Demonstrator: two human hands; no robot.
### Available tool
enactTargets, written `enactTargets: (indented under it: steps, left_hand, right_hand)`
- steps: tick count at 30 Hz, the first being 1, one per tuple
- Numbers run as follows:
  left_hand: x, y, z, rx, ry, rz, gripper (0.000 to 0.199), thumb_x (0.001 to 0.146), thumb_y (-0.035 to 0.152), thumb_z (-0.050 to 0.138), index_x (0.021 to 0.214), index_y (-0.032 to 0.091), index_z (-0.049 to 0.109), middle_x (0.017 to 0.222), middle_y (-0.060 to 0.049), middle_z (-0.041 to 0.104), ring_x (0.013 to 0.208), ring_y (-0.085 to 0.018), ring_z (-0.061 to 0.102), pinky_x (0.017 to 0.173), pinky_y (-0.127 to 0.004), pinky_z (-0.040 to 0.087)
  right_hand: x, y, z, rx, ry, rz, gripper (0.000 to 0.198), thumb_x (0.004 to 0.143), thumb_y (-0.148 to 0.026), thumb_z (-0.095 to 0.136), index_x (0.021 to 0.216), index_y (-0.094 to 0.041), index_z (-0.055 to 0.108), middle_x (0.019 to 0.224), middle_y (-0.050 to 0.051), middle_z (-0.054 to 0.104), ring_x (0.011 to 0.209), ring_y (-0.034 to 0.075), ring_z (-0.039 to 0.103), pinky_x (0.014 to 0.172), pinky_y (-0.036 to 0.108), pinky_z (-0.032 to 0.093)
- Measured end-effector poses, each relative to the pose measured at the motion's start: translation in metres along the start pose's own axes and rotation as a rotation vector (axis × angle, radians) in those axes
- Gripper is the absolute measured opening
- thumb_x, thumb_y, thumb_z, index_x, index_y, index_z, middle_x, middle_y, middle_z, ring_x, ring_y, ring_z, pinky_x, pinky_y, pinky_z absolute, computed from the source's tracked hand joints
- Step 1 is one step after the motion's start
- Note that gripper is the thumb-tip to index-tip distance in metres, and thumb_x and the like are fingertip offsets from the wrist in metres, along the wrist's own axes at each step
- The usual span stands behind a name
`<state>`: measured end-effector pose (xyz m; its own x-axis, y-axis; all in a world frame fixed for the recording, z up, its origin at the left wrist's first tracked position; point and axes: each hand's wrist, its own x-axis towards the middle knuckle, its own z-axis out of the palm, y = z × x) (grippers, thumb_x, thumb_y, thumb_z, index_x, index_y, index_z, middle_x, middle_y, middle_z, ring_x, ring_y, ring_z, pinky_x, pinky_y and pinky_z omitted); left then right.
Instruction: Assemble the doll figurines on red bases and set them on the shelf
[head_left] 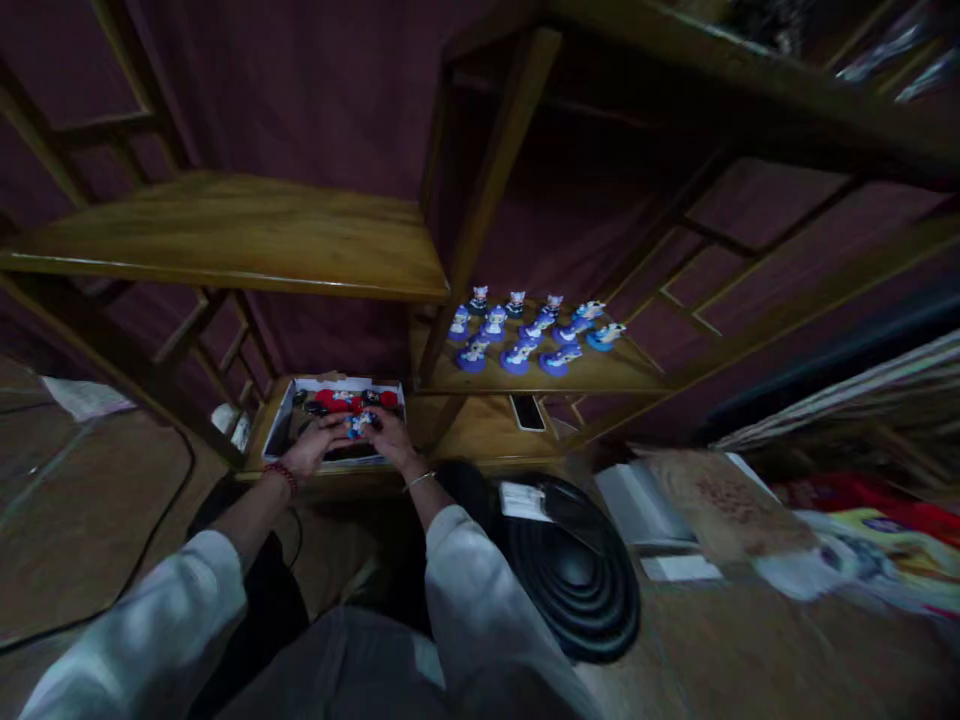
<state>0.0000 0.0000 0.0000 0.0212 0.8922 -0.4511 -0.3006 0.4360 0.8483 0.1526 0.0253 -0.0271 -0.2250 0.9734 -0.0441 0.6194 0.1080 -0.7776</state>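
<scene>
Both of my hands are over a shallow white box (281, 425) on the lowest shelf. Between them is a small blue-and-white figurine (361, 425). My left hand (321, 442) pinches its left side, and my right hand (391, 438) grips its right side. Inside the box, just beyond the fingers, lie red pieces (335, 400) and dark round pieces whose kind I cannot make out. Several purple-based figurines (519, 355) stand in rows on the shelf to the right, with a few dark-based figurines (516, 304) behind them.
A wooden display rack (300, 240) surrounds the box, its upper board overhanging it. A phone (528, 412) lies on the low shelf. On the floor are a round black ribbed object (574, 570), cardboard (720, 500), colourful packaging (885, 550) and a dark cable (161, 520).
</scene>
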Motion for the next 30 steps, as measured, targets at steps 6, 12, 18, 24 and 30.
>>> enactTargets:
  steps: [6, 12, 18, 24, 30]
  left_hand:
    - [-0.0031, 0.0035, 0.0021, -0.019, -0.002, -0.012, 0.029, 0.063, 0.007, 0.067, 0.091, 0.011, 0.064, 0.080, -0.007, 0.069, 0.075, -0.017, 0.066, 0.073, -0.030, 0.054]
    - [-0.0038, 0.0032, 0.0014, -0.046, 0.016, 0.010, 0.030, 0.063, 0.007, 0.065, 0.093, 0.011, 0.063, 0.078, -0.005, 0.068, 0.071, -0.015, 0.064, 0.071, -0.028, 0.053]
    - [-0.0041, 0.0016, 0.0012, -0.031, 0.013, 0.021, 0.033, 0.062, 0.010, 0.068, 0.095, 0.011, 0.062, 0.074, -0.004, 0.067, 0.069, -0.015, 0.064, 0.069, -0.026, 0.052]
    - [-0.0045, 0.0008, 0.0022, -0.015, 0.004, 0.029, 0.029, 0.062, 0.009, 0.067, 0.090, 0.011, 0.063, 0.076, -0.005, 0.067, 0.069, -0.015, 0.064, 0.069, -0.027, 0.052]
    - [0.0004, -0.0037, -0.0002, -0.023, 0.004, 0.042, 0.032, 0.059, 0.014, 0.070, 0.090, 0.012, 0.062, 0.081, -0.006, 0.067, 0.074, -0.017, 0.064, 0.070, -0.029, 0.052]
  right_hand:
    - [-0.0010, -0.0028, -0.0036, 0.031, -0.003, 0.017, 0.032, 0.077, -0.027, 0.055, 0.109, -0.029, 0.056, 0.086, -0.003, 0.065, 0.074, 0.012, 0.059, 0.070, 0.023, 0.047]
    - [0.0001, -0.0042, -0.0015, 0.072, 0.019, 0.034, 0.025, 0.075, -0.026, 0.058, 0.100, -0.028, 0.057, 0.076, -0.005, 0.063, 0.067, 0.010, 0.058, 0.064, 0.021, 0.047]
    - [-0.0015, -0.0055, -0.0014, 0.042, 0.028, 0.027, 0.021, 0.074, -0.025, 0.058, 0.095, -0.027, 0.056, 0.078, -0.006, 0.063, 0.067, 0.010, 0.058, 0.063, 0.020, 0.046]
    - [-0.0022, -0.0056, -0.0013, 0.028, 0.015, 0.012, 0.019, 0.074, -0.027, 0.057, 0.093, -0.026, 0.056, 0.080, -0.005, 0.064, 0.070, 0.010, 0.058, 0.066, 0.021, 0.045]
    - [-0.0023, -0.0053, -0.0025, 0.032, 0.012, 0.014, 0.020, 0.073, -0.027, 0.057, 0.092, -0.027, 0.056, 0.087, -0.005, 0.065, 0.079, 0.012, 0.059, 0.072, 0.022, 0.045]
